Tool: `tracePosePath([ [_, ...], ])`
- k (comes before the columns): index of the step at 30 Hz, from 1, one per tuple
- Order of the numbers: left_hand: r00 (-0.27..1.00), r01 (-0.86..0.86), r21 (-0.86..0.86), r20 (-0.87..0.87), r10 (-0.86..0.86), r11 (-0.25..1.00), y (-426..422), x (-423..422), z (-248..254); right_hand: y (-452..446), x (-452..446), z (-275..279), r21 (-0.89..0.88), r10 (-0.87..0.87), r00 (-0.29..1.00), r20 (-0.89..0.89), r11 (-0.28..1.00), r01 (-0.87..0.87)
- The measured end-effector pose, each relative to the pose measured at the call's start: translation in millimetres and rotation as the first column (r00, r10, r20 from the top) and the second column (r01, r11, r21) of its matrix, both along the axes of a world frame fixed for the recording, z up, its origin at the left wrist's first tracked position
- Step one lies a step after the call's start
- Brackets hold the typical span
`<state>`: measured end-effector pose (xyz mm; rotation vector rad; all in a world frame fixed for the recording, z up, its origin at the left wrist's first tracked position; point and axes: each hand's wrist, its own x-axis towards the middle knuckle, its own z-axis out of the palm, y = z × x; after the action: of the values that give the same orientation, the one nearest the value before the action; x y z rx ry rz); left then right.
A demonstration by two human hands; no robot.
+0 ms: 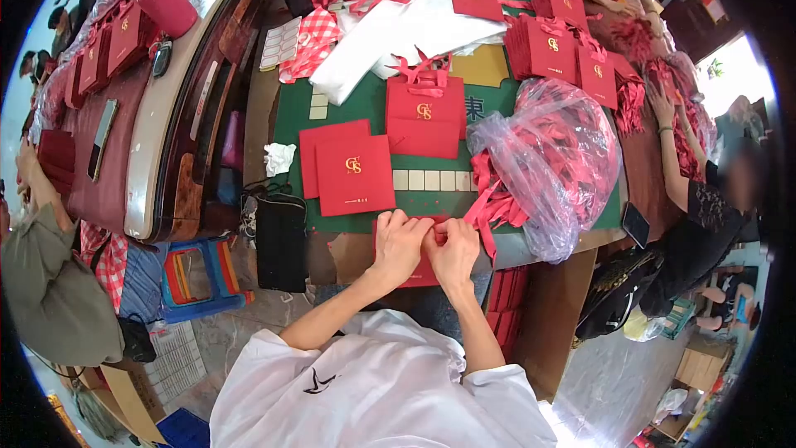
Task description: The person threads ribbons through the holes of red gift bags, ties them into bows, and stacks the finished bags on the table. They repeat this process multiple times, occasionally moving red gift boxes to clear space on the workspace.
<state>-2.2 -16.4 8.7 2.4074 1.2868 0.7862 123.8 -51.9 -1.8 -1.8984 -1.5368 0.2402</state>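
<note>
From where I stand, two flat red bags [356,174] lie overlapped at left, ahead of the left hand [398,242]; that hand is curled, fingertips bunched by the other's; between and beneath both lies the red piece [419,276] at the table's near edge, its long axis too covered to tell, neither hand clearly nearer; the right hand [454,250] is bent nearly closed; what either grips I cannot tell; rightward sits the plastic sack of ribbons [572,149].

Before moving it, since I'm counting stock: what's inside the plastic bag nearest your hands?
Red ribbons show through the clear plastic bag, some spilling out; anything deeper is covered.
</note>
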Motion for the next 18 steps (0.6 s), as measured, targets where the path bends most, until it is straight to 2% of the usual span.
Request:
tracePosePath([
  [5,0.997,0.012,-0.135,0.082,-0.001,0.991,7.0,-7.7,-0.7,0.5,3.1,0.5,-0.012,0.003,1.000,0.000,1.000,-0.003],
  [7,0.993,0.008,-0.172,0.121,0.013,0.985,11.7,-12.6,-2.7,-0.1,5.8,4.7,0.036,0.123,0.986,-0.112,0.992,-0.120],
  [9,0.985,-0.019,-0.303,0.156,0.069,0.953,16.6,-16.6,-5.7,0.1,5.4,13.2,0.079,0.143,0.978,-0.151,0.988,-0.132],
  [11,0.988,0.009,-0.332,0.146,0.042,0.943,18.3,-19.8,-4.9,1.1,8.5,21.3,0.121,0.161,0.969,-0.187,0.983,-0.140],
  [13,0.991,0.039,-0.359,0.136,0.011,0.932,17.5,-18.8,1.3,6.6,18.3,26.8,0.067,0.176,0.972,-0.158,0.984,-0.167],
  [15,0.993,0.116,-0.282,0.060,-0.103,0.952,14.0,-16.3,10.3,12.8,26.7,25.5,0.009,0.174,0.971,-0.162,0.985,-0.175],
  [17,0.991,0.134,-0.239,0.057,-0.124,0.962,11.4,-15.4,14.8,18.9,38.8,26.0,-0.186,0.243,0.940,-0.239,0.939,-0.290],
  [18,0.988,0.150,-0.198,0.053,-0.143,0.969,10.4,-15.8,15.9,21.2,44.2,29.4,-0.209,0.290,0.923,-0.252,0.915,-0.345],
])
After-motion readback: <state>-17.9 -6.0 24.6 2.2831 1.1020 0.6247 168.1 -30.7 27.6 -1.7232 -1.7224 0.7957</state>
